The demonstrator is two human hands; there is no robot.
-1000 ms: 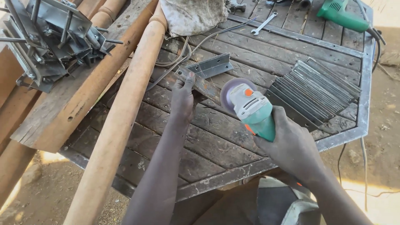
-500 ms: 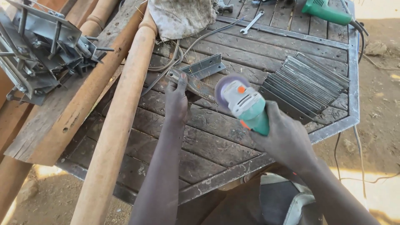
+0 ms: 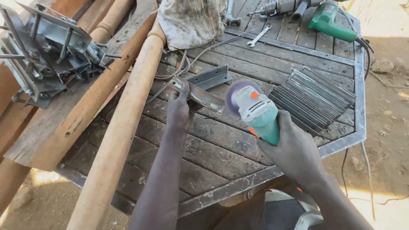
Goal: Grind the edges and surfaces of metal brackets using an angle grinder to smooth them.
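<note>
My left hand presses down on the near end of a flat rusty metal piece lying on the wooden table. My right hand grips a green angle grinder; its blurred disc meets the far end of the metal piece. A few sparks fly up toward the dirty cloth at the table's far side. A short steel angle bracket lies just beyond the metal piece.
A stack of thin metal strips lies at the right. A green drill, a wrench and cables rest at the far edge. A long wooden pole and planks run along the left, with welded metal brackets on them.
The grinder's disc has moved in onto the end of the metal piece and sparks now show. My left hand stays on the piece. The view has shifted slightly.
</note>
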